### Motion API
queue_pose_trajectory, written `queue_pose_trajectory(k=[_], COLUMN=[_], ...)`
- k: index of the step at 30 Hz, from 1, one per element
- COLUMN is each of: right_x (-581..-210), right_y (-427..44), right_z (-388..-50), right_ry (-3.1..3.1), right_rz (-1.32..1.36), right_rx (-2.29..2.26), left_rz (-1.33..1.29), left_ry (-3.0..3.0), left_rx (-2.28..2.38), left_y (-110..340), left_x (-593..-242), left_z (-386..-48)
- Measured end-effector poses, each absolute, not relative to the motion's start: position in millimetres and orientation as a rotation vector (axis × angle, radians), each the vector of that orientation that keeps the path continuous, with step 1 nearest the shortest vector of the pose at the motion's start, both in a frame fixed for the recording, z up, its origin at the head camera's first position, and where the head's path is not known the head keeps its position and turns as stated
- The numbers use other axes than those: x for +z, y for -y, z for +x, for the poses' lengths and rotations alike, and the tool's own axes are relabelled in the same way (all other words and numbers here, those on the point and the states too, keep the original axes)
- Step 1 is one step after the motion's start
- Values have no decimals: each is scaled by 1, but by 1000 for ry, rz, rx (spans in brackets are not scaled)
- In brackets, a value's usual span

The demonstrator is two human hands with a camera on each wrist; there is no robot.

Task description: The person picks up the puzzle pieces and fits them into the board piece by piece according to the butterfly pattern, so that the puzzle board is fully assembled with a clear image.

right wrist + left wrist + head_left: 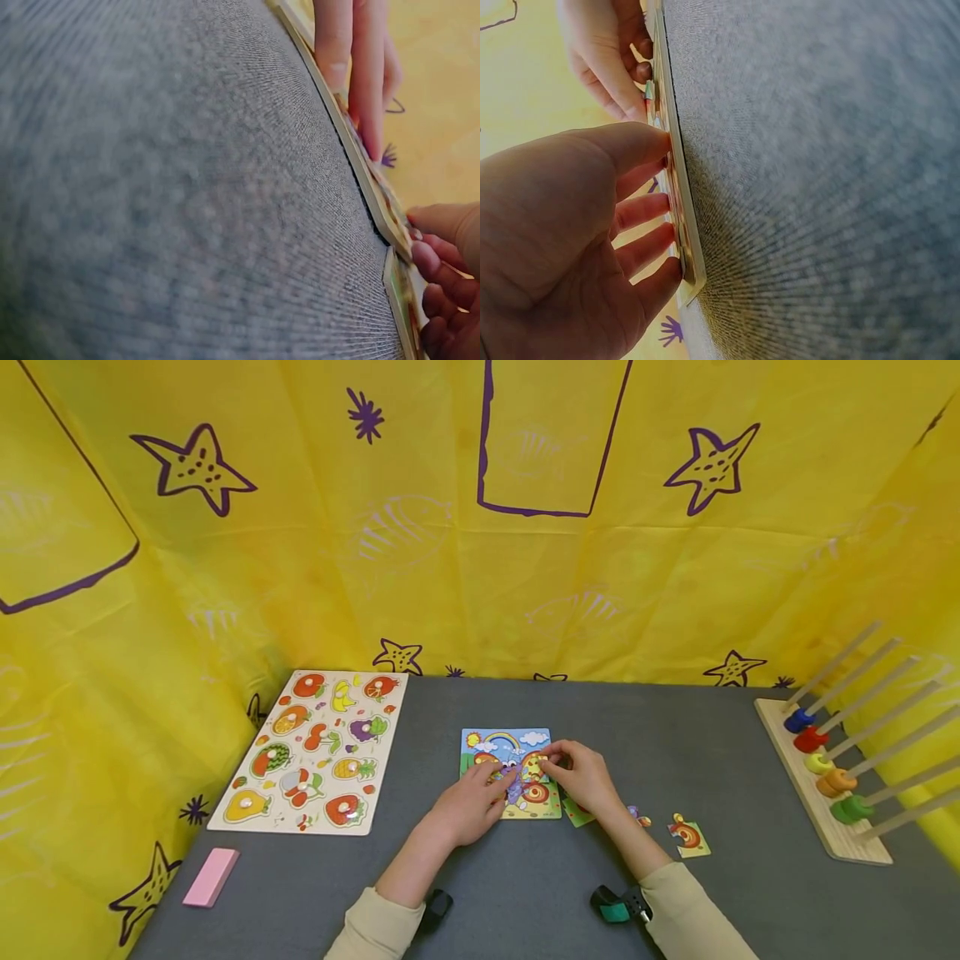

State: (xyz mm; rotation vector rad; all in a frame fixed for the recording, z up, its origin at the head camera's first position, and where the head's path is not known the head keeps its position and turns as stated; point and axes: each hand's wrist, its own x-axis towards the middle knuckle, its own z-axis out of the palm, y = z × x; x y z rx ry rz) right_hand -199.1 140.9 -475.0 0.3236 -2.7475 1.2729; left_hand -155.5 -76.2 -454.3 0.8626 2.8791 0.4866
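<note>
The butterfly puzzle (534,812) lies in its tray, with a rainbow and sun along the top. My left hand (467,806) rests its fairly straight fingertips on the puzzle's left and middle part; in the left wrist view the hand (577,232) has spread fingers touching the surface. At the right edge, my right hand (587,781) pinches a puzzle piece (543,765) between thumb and finger, over the butterfly's right wing. The right wrist view shows that hand (450,277) low beside the tray edge (360,176), its piece mostly hidden by fingers.
Loose puzzle pieces lie right of the tray: a green one (578,813), one partly behind my forearm (640,816), and an orange-and-green one (688,837). A fruit board (315,752) and pink block (211,877) are left; a wooden peg stand (825,793) is far right.
</note>
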Motion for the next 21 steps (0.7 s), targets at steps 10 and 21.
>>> queue_pose_trajectory(k=[10, 21], right_x=[-479, -480], right_y=[-142, -141], right_z=[-201, -203], right_ry=[2758, 2766], right_rz=[287, 273], right_rx=[1273, 1267], left_rz=[843, 845], left_ry=[-2872, -2865], left_rx=[501, 521], left_y=[75, 76], left_x=[-455, -455], left_z=[-156, -156])
